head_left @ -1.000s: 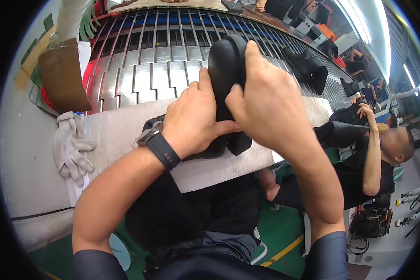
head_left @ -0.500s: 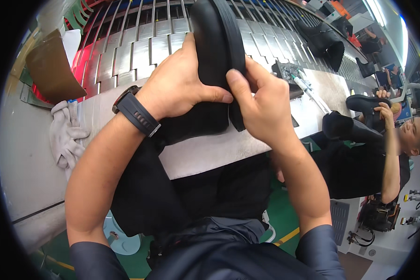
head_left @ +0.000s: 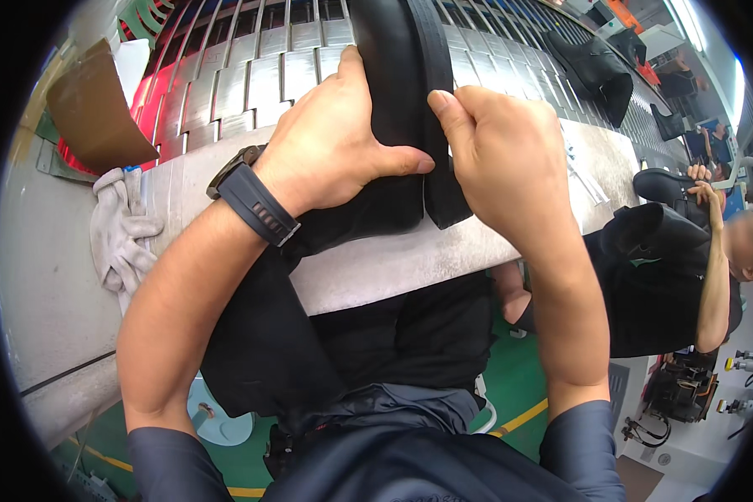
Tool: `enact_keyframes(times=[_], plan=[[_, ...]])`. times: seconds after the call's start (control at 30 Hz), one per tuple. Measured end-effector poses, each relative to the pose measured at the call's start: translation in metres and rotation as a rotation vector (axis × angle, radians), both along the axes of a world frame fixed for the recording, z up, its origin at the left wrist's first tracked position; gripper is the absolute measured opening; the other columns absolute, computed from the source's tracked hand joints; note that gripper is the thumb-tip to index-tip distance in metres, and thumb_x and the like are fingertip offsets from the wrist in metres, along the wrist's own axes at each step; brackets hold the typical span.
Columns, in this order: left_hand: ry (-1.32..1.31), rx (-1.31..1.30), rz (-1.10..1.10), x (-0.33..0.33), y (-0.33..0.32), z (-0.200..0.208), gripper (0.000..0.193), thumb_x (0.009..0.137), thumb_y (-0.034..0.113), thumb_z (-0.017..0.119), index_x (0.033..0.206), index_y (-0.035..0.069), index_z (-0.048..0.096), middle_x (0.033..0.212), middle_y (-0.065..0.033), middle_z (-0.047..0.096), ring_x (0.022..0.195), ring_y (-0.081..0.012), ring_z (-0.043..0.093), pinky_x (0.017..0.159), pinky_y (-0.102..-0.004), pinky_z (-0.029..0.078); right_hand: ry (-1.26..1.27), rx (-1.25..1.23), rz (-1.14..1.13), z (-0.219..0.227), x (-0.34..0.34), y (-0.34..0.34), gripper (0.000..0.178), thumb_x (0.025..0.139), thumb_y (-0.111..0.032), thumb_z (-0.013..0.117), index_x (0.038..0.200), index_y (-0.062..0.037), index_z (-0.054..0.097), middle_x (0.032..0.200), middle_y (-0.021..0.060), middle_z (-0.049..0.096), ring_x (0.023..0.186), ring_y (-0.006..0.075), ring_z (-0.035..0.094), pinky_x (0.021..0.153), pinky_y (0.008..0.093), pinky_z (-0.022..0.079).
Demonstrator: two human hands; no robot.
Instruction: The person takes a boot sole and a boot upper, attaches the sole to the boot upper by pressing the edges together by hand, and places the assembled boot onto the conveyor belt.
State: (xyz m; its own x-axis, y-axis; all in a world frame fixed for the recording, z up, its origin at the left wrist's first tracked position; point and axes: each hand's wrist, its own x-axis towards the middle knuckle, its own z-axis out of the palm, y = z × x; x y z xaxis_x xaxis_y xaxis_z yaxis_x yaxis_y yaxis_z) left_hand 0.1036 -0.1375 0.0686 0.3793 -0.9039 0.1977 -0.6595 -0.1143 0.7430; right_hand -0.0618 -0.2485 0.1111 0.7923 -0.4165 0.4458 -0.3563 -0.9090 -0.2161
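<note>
A black boot (head_left: pixel 393 84) lies on its side at the near edge of the metal worktable, its thick sole (head_left: pixel 433 92) facing right. My left hand (head_left: pixel 326 142) grips its upper, the thumb stretched across to the sole's edge. At the right side of the sole is my right hand (head_left: pixel 514 159), fingers curled in and thumb pressed against them. Whatever it may pinch is hidden or too small to name. The boot's dark shaft (head_left: pixel 364 217) runs down toward the left under my left wrist.
A slatted metal conveyor (head_left: pixel 301 75) runs behind, with another black boot (head_left: pixel 590 75) on it. White gloves (head_left: pixel 121 226) and brown cardboard (head_left: pixel 96 113) are at left. White pen-like sticks (head_left: pixel 590 180) lie beyond my right hand. A co-worker (head_left: pixel 669 293) at right handles a black boot (head_left: pixel 661 186).
My right hand has shifted up and right along the sole, and its fingers have curled tighter. It now covers the small tray seen before. The left hand keeps its hold on the boot.
</note>
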Motion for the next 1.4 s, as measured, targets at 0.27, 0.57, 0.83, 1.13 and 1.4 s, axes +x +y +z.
enact_keyframes(times=[0.27, 0.57, 0.83, 1.13, 1.4], plan=[[-0.079, 0.008, 0.057, -0.010, 0.006, 0.002, 0.108, 0.073, 0.026, 0.100, 0.156, -0.003, 0.038, 0.134, -0.0255, 0.069, 0.127, -0.0405, 0.068, 0.109, -0.0446, 0.053, 0.085, 0.502, 0.358, 0.027, 0.028, -0.059, 0.070, 0.115, -0.057, 0.046, 0.092, 0.0039, 0.070, 0.075, 0.0104, 0.069, 0.069, 0.0196, 0.068, 0.066, 0.0372, 0.056], [-0.083, 0.054, 0.091, -0.002, 0.013, -0.003, 0.112, 0.072, 0.033, 0.099, 0.158, -0.003, 0.037, 0.134, -0.0282, 0.067, 0.127, -0.0443, 0.067, 0.108, -0.0470, 0.054, 0.025, 0.531, 0.340, 0.012, 0.037, -0.049, 0.066, 0.116, -0.055, 0.046, 0.086, 0.0009, 0.067, 0.065, 0.0058, 0.060, 0.062, 0.0161, 0.059, 0.060, 0.0346, 0.052], [-0.118, 0.101, 0.119, -0.009, 0.013, 0.006, 0.113, 0.072, 0.033, 0.100, 0.157, -0.004, 0.036, 0.130, -0.0289, 0.067, 0.120, -0.0465, 0.068, 0.103, -0.0497, 0.056, 0.054, -0.176, 0.037, 0.020, 0.036, -0.022, 0.067, 0.113, -0.052, 0.054, 0.077, 0.0030, 0.067, 0.060, 0.0206, 0.059, 0.062, 0.0338, 0.068, 0.061, 0.0455, 0.052], [-0.159, -0.005, 0.098, -0.015, 0.019, -0.002, 0.122, 0.070, 0.038, 0.101, 0.158, -0.008, 0.031, 0.127, -0.0295, 0.067, 0.117, -0.0475, 0.068, 0.100, -0.0497, 0.057, 0.038, 0.583, 0.391, 0.029, 0.051, -0.063, 0.078, 0.116, -0.062, 0.039, 0.087, 0.0019, 0.074, 0.073, 0.0059, 0.069, 0.069, 0.0165, 0.062, 0.069, 0.0360, 0.053], [-0.193, 0.014, 0.128, -0.020, 0.019, 0.003, 0.129, 0.068, 0.044, 0.101, 0.158, -0.015, 0.028, 0.125, -0.0306, 0.066, 0.114, -0.0469, 0.069, 0.097, -0.0499, 0.058, -0.097, 0.495, 0.352, 0.031, 0.050, -0.043, 0.071, 0.116, -0.054, 0.044, 0.085, 0.0010, 0.076, 0.074, 0.0146, 0.073, 0.070, 0.0238, 0.069, 0.072, 0.0391, 0.056]])
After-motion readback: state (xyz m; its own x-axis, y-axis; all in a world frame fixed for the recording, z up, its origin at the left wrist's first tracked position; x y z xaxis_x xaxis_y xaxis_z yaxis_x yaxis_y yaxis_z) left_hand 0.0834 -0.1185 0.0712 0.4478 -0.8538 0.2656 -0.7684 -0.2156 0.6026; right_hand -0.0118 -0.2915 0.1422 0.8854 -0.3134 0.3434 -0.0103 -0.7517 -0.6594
